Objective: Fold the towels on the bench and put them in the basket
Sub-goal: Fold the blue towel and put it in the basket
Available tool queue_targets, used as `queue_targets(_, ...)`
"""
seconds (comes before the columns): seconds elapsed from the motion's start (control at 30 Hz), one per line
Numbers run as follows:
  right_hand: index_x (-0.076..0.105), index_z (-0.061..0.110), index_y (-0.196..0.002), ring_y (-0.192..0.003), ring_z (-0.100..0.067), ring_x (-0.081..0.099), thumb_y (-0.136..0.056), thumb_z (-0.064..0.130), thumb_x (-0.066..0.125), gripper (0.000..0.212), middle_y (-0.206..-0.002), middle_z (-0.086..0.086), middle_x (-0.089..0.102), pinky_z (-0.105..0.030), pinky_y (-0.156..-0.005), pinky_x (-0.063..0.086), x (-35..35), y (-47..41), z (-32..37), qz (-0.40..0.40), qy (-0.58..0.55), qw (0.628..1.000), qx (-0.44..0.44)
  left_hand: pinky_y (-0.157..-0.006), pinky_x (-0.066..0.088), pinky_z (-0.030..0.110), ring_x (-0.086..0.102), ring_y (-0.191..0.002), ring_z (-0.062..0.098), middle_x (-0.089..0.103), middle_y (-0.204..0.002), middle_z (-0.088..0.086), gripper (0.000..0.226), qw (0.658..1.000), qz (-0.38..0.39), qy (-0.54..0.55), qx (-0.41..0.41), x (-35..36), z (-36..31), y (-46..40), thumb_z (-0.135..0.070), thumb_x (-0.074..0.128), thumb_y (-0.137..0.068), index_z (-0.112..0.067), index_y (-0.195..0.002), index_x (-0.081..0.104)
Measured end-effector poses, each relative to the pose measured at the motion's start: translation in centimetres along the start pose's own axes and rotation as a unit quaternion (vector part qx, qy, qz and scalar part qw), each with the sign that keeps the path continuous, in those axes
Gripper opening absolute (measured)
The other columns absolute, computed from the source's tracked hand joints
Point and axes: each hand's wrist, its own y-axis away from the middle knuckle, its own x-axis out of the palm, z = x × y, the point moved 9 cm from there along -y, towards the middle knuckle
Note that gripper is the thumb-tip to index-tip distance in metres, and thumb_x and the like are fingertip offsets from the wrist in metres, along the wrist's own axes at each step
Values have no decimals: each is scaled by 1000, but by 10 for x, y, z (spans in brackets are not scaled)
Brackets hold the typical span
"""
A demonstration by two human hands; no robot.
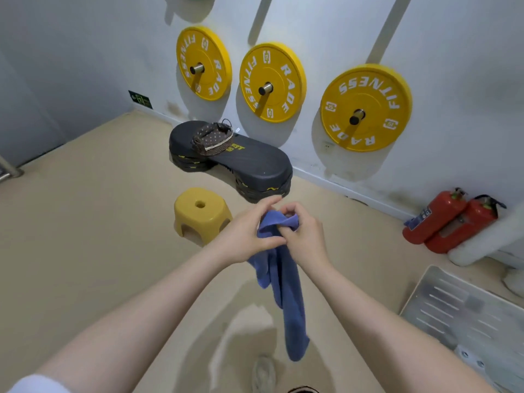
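A blue towel (286, 296) hangs in the air in front of me, bunched at its top and trailing down toward the floor. My left hand (243, 231) grips the bunched top from the left. My right hand (304, 234) pinches the same top edge from the right, fingers curled round the cloth. Farther off, a black step bench (255, 160) lies by the wall. A wicker basket (213, 139) with dotted brown lining stands on the bench's left end.
A yellow plastic stool (200, 212) stands on the beige floor between me and the bench. Three yellow weight plates (365, 107) hang on the white wall. Two red fire extinguishers (450, 221) lean at the right. A grey metal platform (465, 313) lies at lower right.
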Motion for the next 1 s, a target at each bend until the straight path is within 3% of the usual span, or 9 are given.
queue_targets(0.2, 53, 24, -75, -73, -15, 54, -77, 0, 56, 24, -76, 3, 62, -27, -65, 42, 4, -104, 0, 2, 50, 999, -8, -78, 41, 20, 51, -97, 7, 59, -113, -5, 45, 996, 2, -70, 50, -37, 16, -108, -19, 67, -80, -20, -122, 51)
queue_targets(0.33, 52, 25, -72, -70, -9, 52, -78, 2, 60, 25, -73, 7, 59, -19, -61, 40, 12, -179, -9, -18, 41, 999, -5, -64, 30, 22, 53, -89, 15, 61, -101, -1, 25, 986, 46, -139, 76, -53, 39, -192, -17, 60, -84, -15, -107, 53)
queue_targets(0.43, 52, 27, -71, -72, -10, 52, -80, 2, 61, 28, -74, 7, 59, -15, -62, 41, 20, -241, -24, -32, 7, 999, 26, -66, 35, 25, 52, -84, 13, 60, -95, -4, 19, 980, 83, -154, 90, -72, 57, -255, -23, 61, -85, -16, -102, 55)
queue_targets(0.57, 57, 28, -91, -96, -14, 59, -87, 6, 58, 22, -102, 1, 63, -26, -81, 49, 40, -317, -43, 0, -115, 991, 69, -55, 39, 10, 52, -65, -5, 58, -75, -11, 9, 985, 132, -60, 88, -108, 80, -326, -19, 65, -83, -16, -89, 60)
queue_targets(0.67, 56, 32, -116, -116, -14, 56, -90, 31, 51, 26, -122, 4, 60, -34, -96, 47, 69, -367, -55, 79, -183, 975, 100, -60, 41, 11, 52, -65, -5, 59, -74, -13, 16, 985, 160, 29, 64, -133, 99, -372, -10, 62, -85, -25, -79, 58)
queue_targets(0.8, 64, 24, -105, -98, -8, 64, -89, 25, 56, 18, -103, 7, 70, -29, -88, 51, 97, -414, -74, 130, -200, 957, 164, -48, 44, 12, 54, -56, -5, 59, -63, -16, 23, 978, 132, 159, -8, -165, 131, -426, -8, 55, -89, -27, -77, 59)
queue_targets(0.87, 67, 14, -100, -89, -10, 66, -90, 18, 58, 14, -100, -3, 72, -31, -83, 53, 98, -446, -87, 113, -163, 963, 181, -49, 47, 16, 56, -58, -1, 60, -65, -14, 23, 977, 115, 175, -43, -179, 152, -454, -8, 53, -91, -26, -78, 58)
queue_targets(0.93, 65, 1, -99, -84, -18, 63, -89, 15, 59, 19, -101, -20, 68, -48, -84, 52, 87, -487, -97, 68, -101, 977, 175, -54, 46, 17, 56, -67, 7, 60, -74, -9, 25, 980, 96, 161, -72, -188, 181, -483, -1, 51, -89, -24, -81, 57)
queue_targets(1.0, 63, -2, -95, -81, -22, 60, -87, 18, 60, 21, -97, -24, 66, -51, -82, 50, 72, -529, -97, 20, -38, 988, 148, -68, 45, 16, 57, -89, 11, 61, -93, -6, 24, 982, 88, 139, -98, -192, 207, -512, -1, 56, -86, -23, -96, 56)
